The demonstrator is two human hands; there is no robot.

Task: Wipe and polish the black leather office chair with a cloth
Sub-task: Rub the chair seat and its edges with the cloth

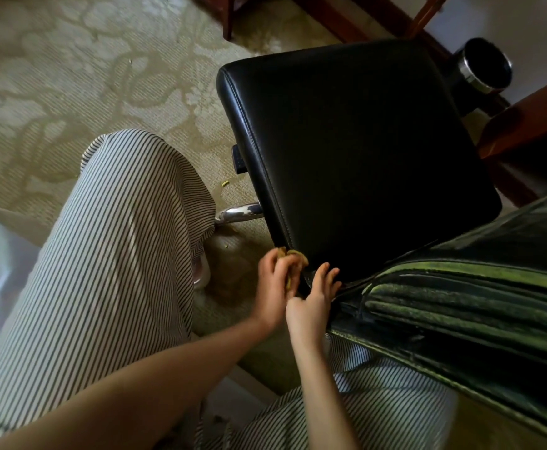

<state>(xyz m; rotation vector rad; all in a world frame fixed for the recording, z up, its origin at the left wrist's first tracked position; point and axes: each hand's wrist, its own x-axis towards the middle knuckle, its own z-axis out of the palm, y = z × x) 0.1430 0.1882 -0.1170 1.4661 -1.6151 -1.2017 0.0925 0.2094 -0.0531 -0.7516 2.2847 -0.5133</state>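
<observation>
The black leather office chair fills the right half of the view, its seat (pixel 356 157) flat and its ribbed backrest (pixel 479 306) slanting across the lower right. At the seat's near left corner my left hand (pixel 273 284) grips a small yellowish cloth (pixel 294 256), bunched against the seat's stitched edge; most of the cloth is hidden in the hand. Just right of it, my right hand (pixel 314 298) rests with straight fingers on the seat corner where it meets the backrest.
Striped trousers (pixel 119 241) cover my knees at the left and bottom. A patterned beige carpet (pixel 70 76) lies beyond. A chrome chair leg (pixel 239 213) pokes out under the seat. A round black bin (pixel 484 64) and dark wooden furniture (pixel 531 125) stand at the upper right.
</observation>
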